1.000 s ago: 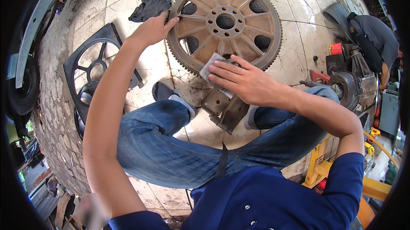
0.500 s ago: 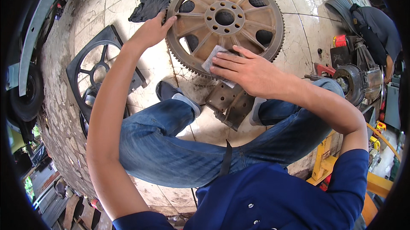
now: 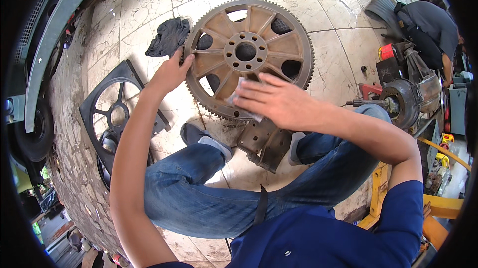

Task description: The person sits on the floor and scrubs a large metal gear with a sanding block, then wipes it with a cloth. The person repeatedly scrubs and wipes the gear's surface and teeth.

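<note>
A large rusty-brown toothed flywheel [image 3: 209, 53] lies on the tiled floor before my legs, with round holes about its hub and several openings between its spokes. At its left edge, my left hand [image 3: 171, 74] holds the rim, thumb and fingers on the teeth and edge. My right hand [image 3: 271, 99] presses a grey piece of sandpaper [image 3: 241, 88] against the near part of the wheel, its fingers laid over the sheet. Motion blurs the sheet a little, and the hand covers part of it. A rusty metal bracket [image 3: 255, 138] with holes sits under the near rim, between my feet.
A black cloth [image 3: 168, 38] lies left of the wheel. A black fan shroud [image 3: 90, 113] rests nearer on the left. At the right stand a drum-and-axle assembly [image 3: 401, 99] and a yellow frame [image 3: 377, 193]. Another person [image 3: 432, 29] bends over at the far right.
The view has shifted, so the flywheel appears lower and farther left. My right hand and the sandpaper have moved slightly over the wheel's near part. My left hand stays on the rim.
</note>
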Demonstrator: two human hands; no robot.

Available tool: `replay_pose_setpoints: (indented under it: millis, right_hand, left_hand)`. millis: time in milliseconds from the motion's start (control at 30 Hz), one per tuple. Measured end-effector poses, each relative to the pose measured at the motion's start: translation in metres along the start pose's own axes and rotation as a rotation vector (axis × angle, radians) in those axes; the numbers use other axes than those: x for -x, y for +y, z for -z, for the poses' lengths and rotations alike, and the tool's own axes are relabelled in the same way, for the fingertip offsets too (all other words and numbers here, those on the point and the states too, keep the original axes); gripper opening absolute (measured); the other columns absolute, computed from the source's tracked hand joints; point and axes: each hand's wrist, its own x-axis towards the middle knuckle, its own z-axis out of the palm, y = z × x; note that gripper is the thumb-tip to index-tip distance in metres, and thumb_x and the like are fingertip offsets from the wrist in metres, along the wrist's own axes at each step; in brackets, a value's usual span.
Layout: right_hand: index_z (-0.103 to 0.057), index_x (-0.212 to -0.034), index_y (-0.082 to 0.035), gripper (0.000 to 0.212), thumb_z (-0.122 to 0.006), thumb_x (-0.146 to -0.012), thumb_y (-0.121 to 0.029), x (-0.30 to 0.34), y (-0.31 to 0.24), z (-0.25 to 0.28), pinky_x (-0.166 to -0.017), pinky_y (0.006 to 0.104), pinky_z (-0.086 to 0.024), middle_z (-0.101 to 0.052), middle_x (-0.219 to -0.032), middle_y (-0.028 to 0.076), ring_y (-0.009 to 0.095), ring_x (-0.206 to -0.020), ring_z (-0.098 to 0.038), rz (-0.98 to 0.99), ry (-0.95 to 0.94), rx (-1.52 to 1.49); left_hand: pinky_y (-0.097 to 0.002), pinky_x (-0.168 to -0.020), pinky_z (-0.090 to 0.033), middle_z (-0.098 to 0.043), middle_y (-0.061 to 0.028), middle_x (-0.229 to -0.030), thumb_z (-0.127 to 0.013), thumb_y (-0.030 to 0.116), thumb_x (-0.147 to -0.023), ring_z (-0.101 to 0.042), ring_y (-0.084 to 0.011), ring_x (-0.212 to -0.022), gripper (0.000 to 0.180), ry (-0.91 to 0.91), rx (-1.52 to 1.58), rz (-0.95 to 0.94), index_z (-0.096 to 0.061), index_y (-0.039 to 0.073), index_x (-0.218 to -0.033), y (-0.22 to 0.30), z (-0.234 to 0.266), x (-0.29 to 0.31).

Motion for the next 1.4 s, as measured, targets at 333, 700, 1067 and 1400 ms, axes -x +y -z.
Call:
replay_pose_setpoints:
  millis: [333, 700, 1067, 1400]
  right_hand:
    - [-0.050, -0.140, -0.009, 0.050, -0.049, -0.090, -0.015, -0.001, 0.003, -0.021, -0.116, 0.0438, -0.030, -0.052, -0.142, 0.008, 0.021, -0.138, -0.043, 0.019, 0.048, 0.132]
    - [-0.052, -0.138, -0.011, 0.047, -0.050, -0.091, -0.015, -0.006, 0.025, -0.015, -0.116, 0.0439, -0.031, -0.052, -0.143, 0.009, 0.019, -0.138, -0.043, 0.058, 0.055, 0.086]
    - [-0.045, -0.145, -0.015, 0.050, -0.045, -0.095, -0.014, -0.001, -0.002, -0.024, -0.117, 0.0443, -0.031, -0.044, -0.151, 0.007, 0.016, -0.142, -0.038, 0.091, -0.010, 0.053]
    - [-0.043, -0.146, -0.013, 0.051, -0.046, -0.096, -0.005, -0.015, 0.076, 0.034, -0.119, 0.0419, -0.032, -0.048, -0.148, 0.007, 0.021, -0.137, -0.044, -0.236, 0.268, 0.105]
  left_hand:
    - [-0.0483, -0.097, -0.046, -0.062, -0.0367, -0.111, -0.041, 0.051, -0.100, -0.060, -0.0483, -0.111, 0.066, 0.065, -0.029, -0.015, -0.043, -0.001, -0.139, -0.003, -0.005, 0.001]
    - [-0.0468, -0.098, -0.046, -0.061, -0.0376, -0.113, -0.042, 0.051, -0.099, -0.059, -0.0477, -0.114, 0.072, 0.108, -0.026, -0.055, -0.038, -0.005, -0.144, -0.006, -0.008, 0.000]
    - [-0.0436, -0.099, -0.046, -0.061, -0.0350, -0.117, -0.045, 0.053, -0.098, -0.059, -0.0452, -0.116, 0.073, 0.123, 0.027, -0.042, -0.041, -0.005, -0.143, -0.009, -0.011, -0.003]
    - [-0.0433, -0.097, -0.048, -0.063, -0.0339, -0.114, -0.049, 0.054, -0.097, -0.062, -0.0435, -0.112, 0.074, 0.123, 0.053, -0.001, -0.042, -0.004, -0.143, -0.016, -0.011, -0.001]
